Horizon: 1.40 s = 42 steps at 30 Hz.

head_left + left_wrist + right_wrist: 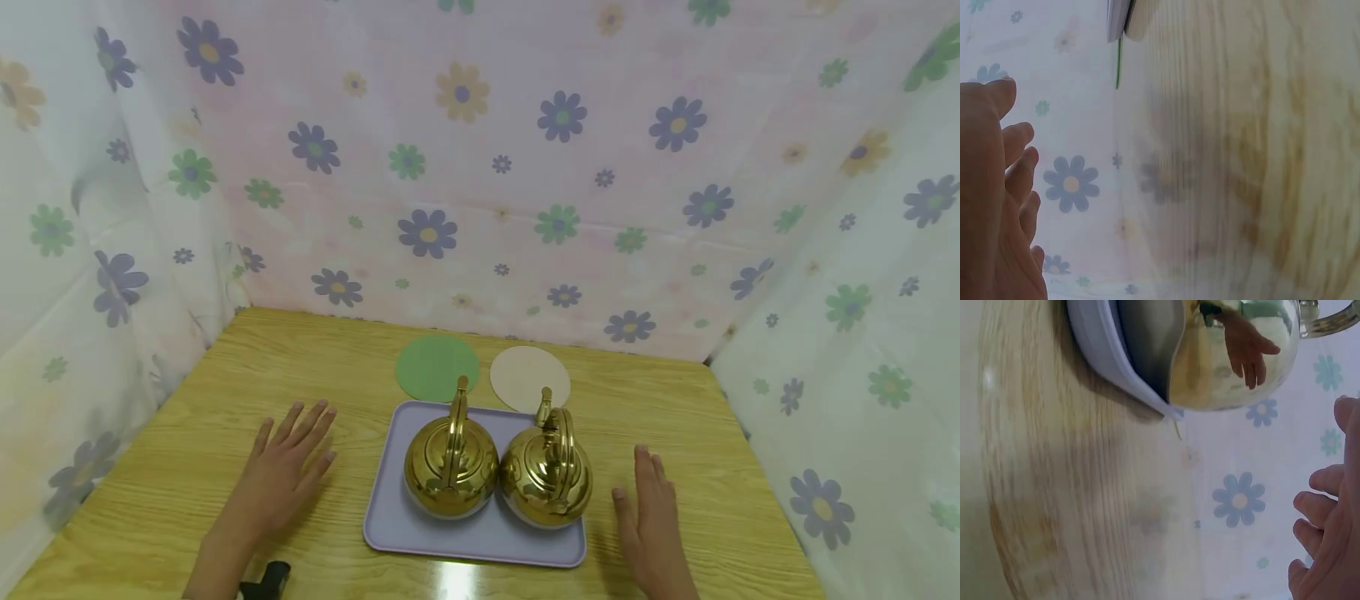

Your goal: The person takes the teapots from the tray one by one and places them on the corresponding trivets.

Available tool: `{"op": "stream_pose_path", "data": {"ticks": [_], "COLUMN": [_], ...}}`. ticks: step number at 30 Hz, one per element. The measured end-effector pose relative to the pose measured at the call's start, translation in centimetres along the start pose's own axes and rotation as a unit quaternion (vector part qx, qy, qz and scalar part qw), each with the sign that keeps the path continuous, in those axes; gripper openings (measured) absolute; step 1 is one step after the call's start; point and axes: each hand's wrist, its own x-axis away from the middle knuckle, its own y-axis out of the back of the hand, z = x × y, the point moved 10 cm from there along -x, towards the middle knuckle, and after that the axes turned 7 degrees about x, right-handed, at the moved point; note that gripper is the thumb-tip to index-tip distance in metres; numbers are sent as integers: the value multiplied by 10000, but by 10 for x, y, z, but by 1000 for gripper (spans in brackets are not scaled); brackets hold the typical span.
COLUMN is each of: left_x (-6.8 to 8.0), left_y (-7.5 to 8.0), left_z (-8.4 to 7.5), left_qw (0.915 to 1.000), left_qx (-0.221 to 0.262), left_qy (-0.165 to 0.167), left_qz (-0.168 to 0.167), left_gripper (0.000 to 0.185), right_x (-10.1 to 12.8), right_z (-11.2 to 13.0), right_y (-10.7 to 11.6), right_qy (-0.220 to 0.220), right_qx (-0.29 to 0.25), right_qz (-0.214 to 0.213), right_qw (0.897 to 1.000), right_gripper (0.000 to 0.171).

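Two shiny gold kettles stand upright side by side on a lilac tray [472, 542], the left kettle [450, 471] close against the right kettle [543, 479]. Their spouts point toward the back. Left of the tray, my left hand [281, 471] is held over the table with its fingers spread, holding nothing. My right hand [651, 521] is to the right of the tray, fingers straight and thumb apart, also holding nothing. In the right wrist view, the right kettle [1235, 375] mirrors a hand on its polished side.
Behind the tray lie a green round mat [435, 367] and a beige round mat [531, 377]. The wooden table [330, 367] is enclosed at the back and sides by a flowered curtain [495, 183]. A black strap piece [266, 579] shows by the left wrist.
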Motion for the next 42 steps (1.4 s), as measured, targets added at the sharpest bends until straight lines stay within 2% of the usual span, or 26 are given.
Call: {"op": "stream_pose_path", "data": {"ticks": [6, 9, 15, 20, 30, 36, 42], "left_x": [-2, -2, -4, -6, -10, -12, -17], "left_y": [-3, -6, -11, -15, -20, -28, -40], "left_z": [-13, -18, -28, -36, -47, -48, -45], "left_qw": [9991, 9985, 9979, 9973, 9949, 9953, 9966], "left_qx": [-154, -205, -118, -54, -237, -140, 207], "left_qy": [-371, -500, -630, -733, -984, -954, -667], "left_qz": [-96, -85, 40, 71, -37, 75, 435], "left_gripper": [55, 54, 53, 52, 53, 53, 53], "right_x": [-2, -3, -6, -8, -14, -19, -26], "right_z": [13, 22, 47, 65, 80, 87, 80], "right_y": [3, 8, 23, 30, 20, 20, 10], "right_qy": [132, 144, 451, 743, 689, 767, -149], "right_qx": [-21, -290, -1063, -1382, -1609, -1944, -2739], "right_qz": [-282, -590, -1300, -1562, -1265, -1415, -973], "right_qw": [9995, 9977, 9848, 9752, 9764, 9676, 9567], "right_gripper": [65, 61, 52, 49, 53, 45, 32]}}
